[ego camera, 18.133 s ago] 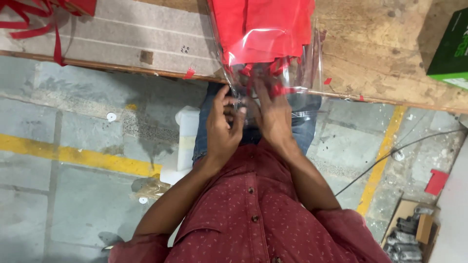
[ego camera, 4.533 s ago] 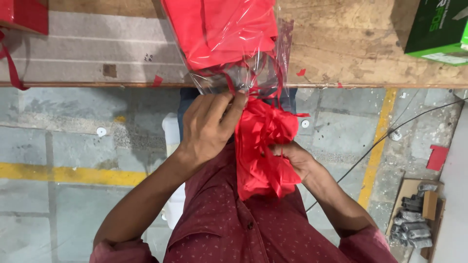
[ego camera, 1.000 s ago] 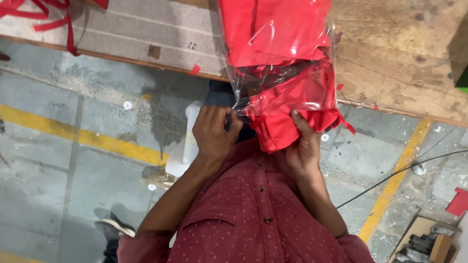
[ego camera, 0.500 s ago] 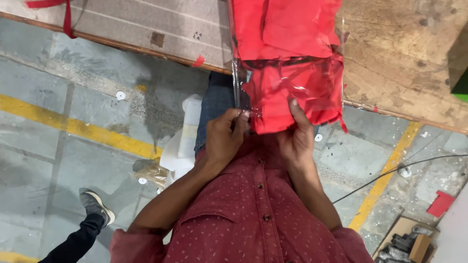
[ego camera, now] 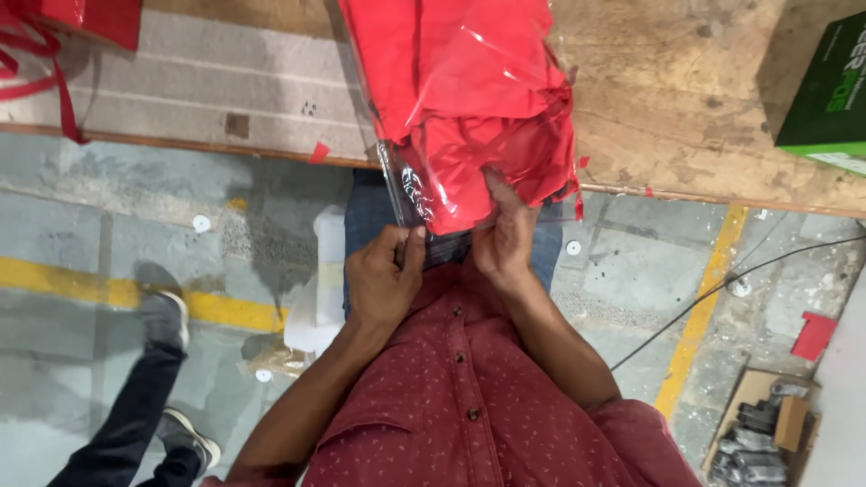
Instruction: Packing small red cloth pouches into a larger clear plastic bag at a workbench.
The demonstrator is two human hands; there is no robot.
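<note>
A clear plastic bag stuffed with red fabric hangs over the front edge of the wooden table. My left hand pinches the bag's open lower edge at its left corner. My right hand presses its fingers up against the red fabric at the bag's mouth, thumb side on the plastic. Both hands sit just below the table edge, in front of my red dotted shirt.
A green box stands at the table's right end. More red fabric and ribbons lie at the back left. Another person's legs and shoes are on the floor at the left. A carton of parts and a black cable lie at the right.
The red fabric has gone further up into the bag. My right hand has slid up onto the bag's mouth, my left stays on the edge. The other person's legs moved further into view.
</note>
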